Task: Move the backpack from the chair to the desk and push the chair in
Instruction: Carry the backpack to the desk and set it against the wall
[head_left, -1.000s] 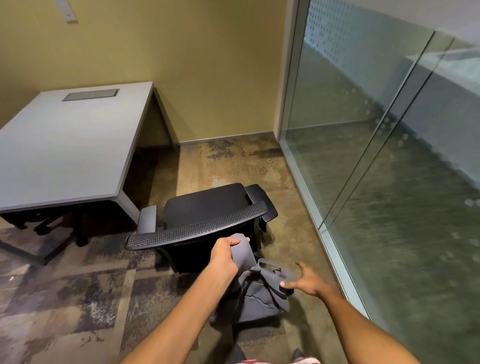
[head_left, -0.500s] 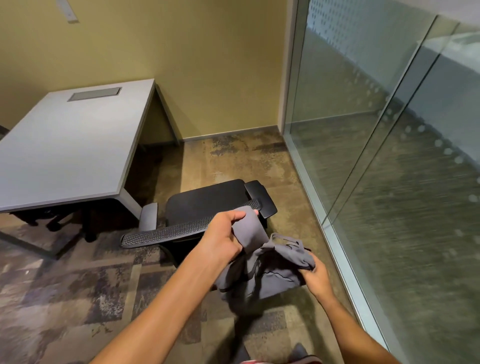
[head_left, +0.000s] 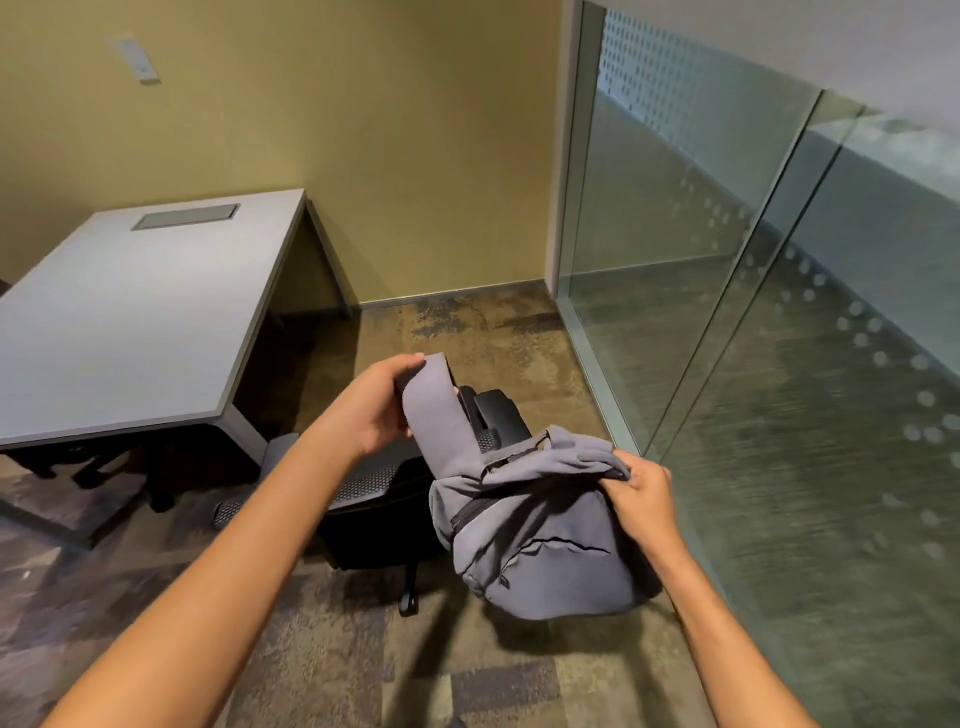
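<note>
A grey backpack (head_left: 540, 540) hangs in the air in front of me, above the black office chair (head_left: 384, 499). My left hand (head_left: 371, 410) grips its wide shoulder strap, raised up and to the left. My right hand (head_left: 641, 491) clutches the top edge of the bag. Most of the chair is hidden behind my arm and the bag; its mesh backrest and one armrest show. The grey desk (head_left: 130, 322) stands to the left with a cable hatch near its far edge.
A glass partition (head_left: 727, 312) runs along the right side, close to the chair. A yellow wall closes the far side. Another dark chair base (head_left: 104, 467) sits under the desk. Patterned carpet covers the floor.
The backpack has been lifted from low behind the chair to above it. My right hand went from open to gripping the bag's top; my left hand rose with the strap.
</note>
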